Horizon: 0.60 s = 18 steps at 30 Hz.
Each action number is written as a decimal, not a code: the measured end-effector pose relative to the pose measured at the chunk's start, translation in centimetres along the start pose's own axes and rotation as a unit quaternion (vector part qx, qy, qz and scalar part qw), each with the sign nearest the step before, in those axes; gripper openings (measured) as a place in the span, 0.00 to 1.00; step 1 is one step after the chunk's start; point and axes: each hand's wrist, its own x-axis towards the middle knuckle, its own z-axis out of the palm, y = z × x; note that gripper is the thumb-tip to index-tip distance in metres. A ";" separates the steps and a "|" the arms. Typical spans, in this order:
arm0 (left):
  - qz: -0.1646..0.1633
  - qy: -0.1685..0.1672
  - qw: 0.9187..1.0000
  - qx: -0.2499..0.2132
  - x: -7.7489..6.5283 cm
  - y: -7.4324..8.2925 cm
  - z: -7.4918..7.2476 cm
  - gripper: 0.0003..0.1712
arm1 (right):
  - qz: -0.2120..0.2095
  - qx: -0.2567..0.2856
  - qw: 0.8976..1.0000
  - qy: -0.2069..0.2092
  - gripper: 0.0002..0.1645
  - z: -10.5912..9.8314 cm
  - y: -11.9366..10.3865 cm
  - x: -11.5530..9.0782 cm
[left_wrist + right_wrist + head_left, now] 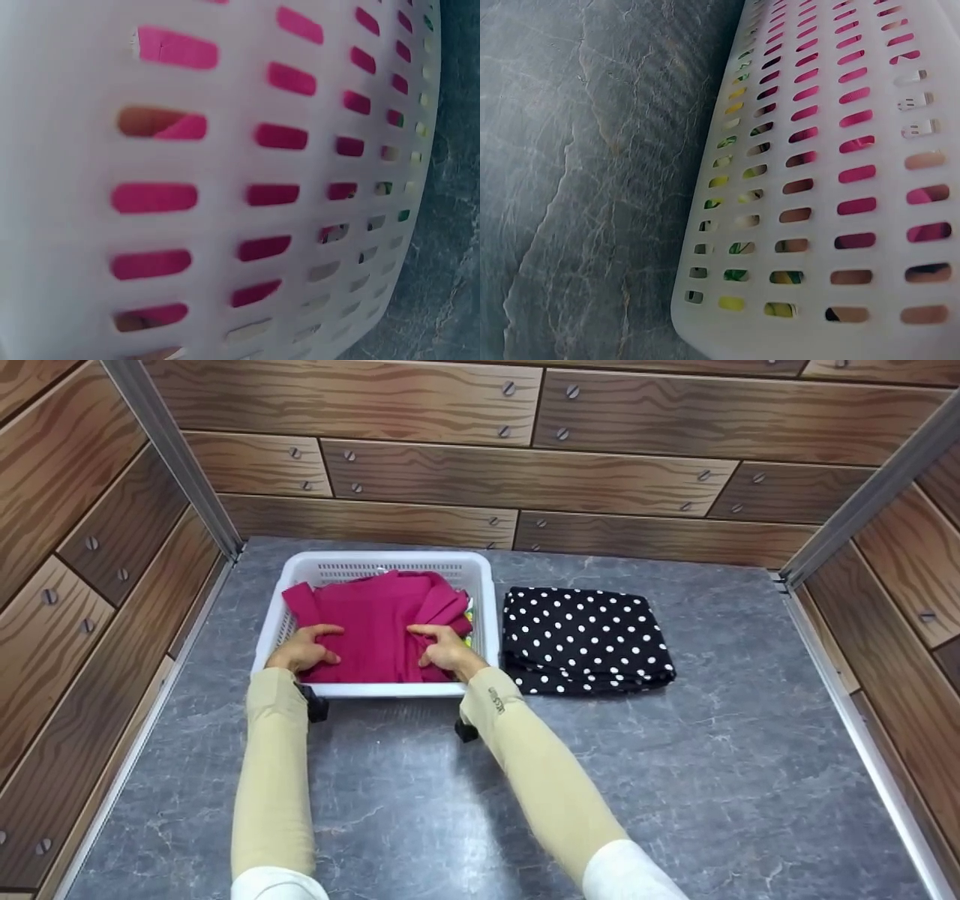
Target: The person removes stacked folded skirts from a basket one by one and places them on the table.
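Note:
A folded magenta garment (367,626) lies in a white plastic basket (375,690), and its upper corners stick out sideways. My left hand (306,649) rests on the garment's left side, index finger and thumb spread apart. Opposite it, my right hand (444,651) touches the right side with its index finger extended and thumb apart. The remaining fingers of both hands are mostly hidden. Through the slots of the basket wall (825,217), the right wrist view shows bits of skin, magenta cloth and green-yellow patterned cloth underneath. The left wrist view shows magenta cloth (154,197) behind the slotted wall.
To the right of the basket lies a folded black cloth with white polka dots (585,637), close against its side. The grey marbled surface (712,780) extends in front and to the right. Wood-patterned panels (450,472) enclose the back and both sides.

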 end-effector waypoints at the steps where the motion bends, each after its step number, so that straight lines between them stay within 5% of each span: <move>1: 0.006 -0.002 1.000 -0.003 0.0 0.0 0.0 0.36 | 0.001 0.000 1.000 -0.001 0.46 0.0 0.0 0.0; 18: 0.031 0.042 0.996 -0.066 -1.2 1.4 -0.5 0.36 | -0.001 0.050 0.999 0.007 0.48 -0.6 -0.6 -0.3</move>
